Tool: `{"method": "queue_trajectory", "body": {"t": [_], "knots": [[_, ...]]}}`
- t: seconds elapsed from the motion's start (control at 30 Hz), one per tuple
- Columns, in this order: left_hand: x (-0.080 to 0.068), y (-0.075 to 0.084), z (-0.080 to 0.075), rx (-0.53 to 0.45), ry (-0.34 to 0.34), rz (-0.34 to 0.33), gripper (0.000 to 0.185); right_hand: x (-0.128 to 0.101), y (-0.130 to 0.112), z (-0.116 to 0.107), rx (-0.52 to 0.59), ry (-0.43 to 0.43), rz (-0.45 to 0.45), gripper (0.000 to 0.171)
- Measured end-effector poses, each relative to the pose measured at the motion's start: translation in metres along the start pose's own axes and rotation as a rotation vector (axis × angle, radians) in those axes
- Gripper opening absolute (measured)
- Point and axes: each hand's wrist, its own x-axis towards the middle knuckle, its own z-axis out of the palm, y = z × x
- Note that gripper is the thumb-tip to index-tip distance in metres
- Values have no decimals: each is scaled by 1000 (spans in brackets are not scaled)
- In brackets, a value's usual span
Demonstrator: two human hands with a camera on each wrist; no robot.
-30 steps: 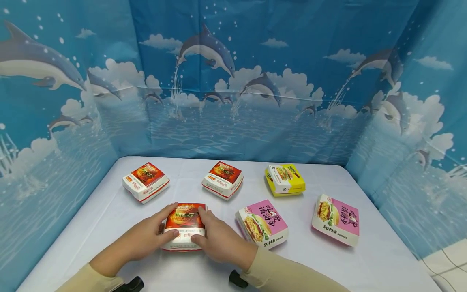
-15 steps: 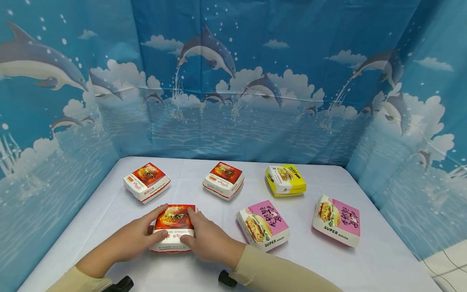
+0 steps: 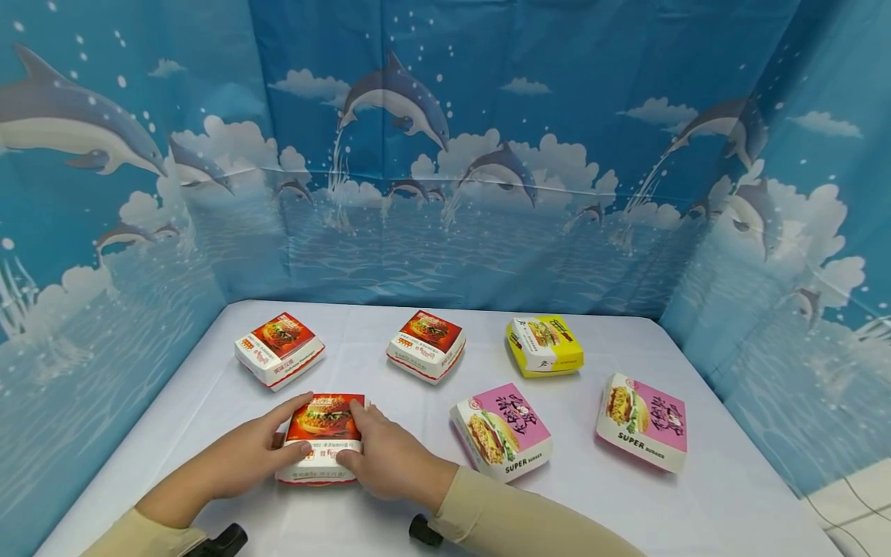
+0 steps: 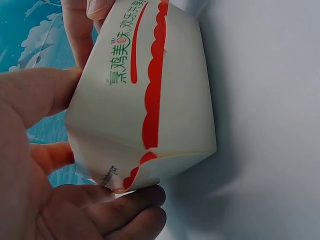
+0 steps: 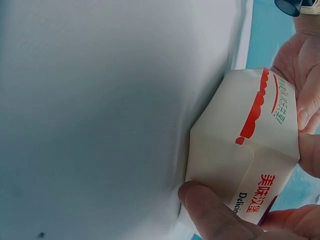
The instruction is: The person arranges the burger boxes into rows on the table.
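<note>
My left hand point(image 3: 240, 458) clamps one side of the red burger box point(image 3: 322, 433), fingers curled around it, low on the white tablecloth point(image 3: 696, 510); my right hand point(image 3: 386, 458) grips the opposite side, squeezing to steady it.

Left hand point(image 3: 244, 456) and right hand point(image 3: 386, 456) close together, fingers curled, forearms angled inward

On the counter point(image 3: 390, 526), the near box point(image 3: 322, 437) sits between both hands, two boxes point(image 3: 280, 348) point(image 3: 426, 343) behind it, another point(image 3: 501, 429) to its right, and two more point(image 3: 545, 344) point(image 3: 642, 420) farther right.
</note>
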Motion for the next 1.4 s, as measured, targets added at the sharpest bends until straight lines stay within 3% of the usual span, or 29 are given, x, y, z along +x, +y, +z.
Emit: {"method": "queue_trajectory", "body": {"t": [0.6,1.4], "knots": [[3,-3,3,1,-2,-51,89,3,1,3,13,-2,23,82],[4,-1,1,10,-5,-42,89,2,3,3,36,16,-1,82]]}}
